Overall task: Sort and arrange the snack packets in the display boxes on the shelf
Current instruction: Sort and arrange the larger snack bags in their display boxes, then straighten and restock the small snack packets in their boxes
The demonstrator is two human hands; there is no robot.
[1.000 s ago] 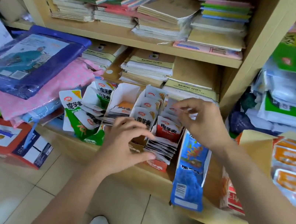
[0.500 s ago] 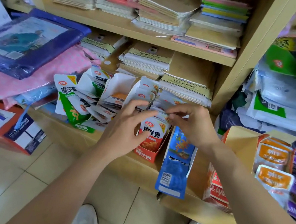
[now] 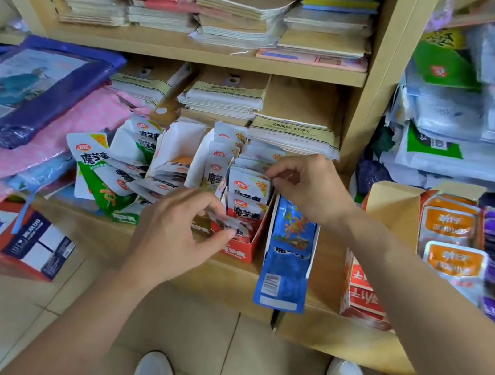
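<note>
Step in hand, by the look: slotting one loose packet (image 3: 227,225) into the row of red snack packets (image 3: 247,187) standing in the red display box (image 3: 234,252), middle of the lower shelf (image 3: 219,275). Pinching that loose packet between thumb and fingertips of the left hand (image 3: 180,235), low over the near end of the box, lying nearly flat. Reaching with the right hand (image 3: 307,190) to the far end of the same row, curled, nipping packet tops with thumb and forefinger; cannot tell if one packet or several. To do it well: pull the row back toward the far wall with the right hand and hold it there, so as to open a gap at the near end. Tip the loose packet upright, printed face toward the near side like the rest, then slide it straight down into the gap, not at a slant. Go gently; probably thin, slippery foil, likely to buckle or ride up over its neighbour. Let go with the left only once seated, then ease the row forward and level the tops. Mind the blue display box (image 3: 288,258) just right of the red one, hanging over the shelf edge; avoid nudging. Leave the green packets (image 3: 96,170) spilled to the left and the white display box (image 3: 181,144) beside them out of this row; no mixing of flavours. Plenty left to sort, judging by that spill.
</note>
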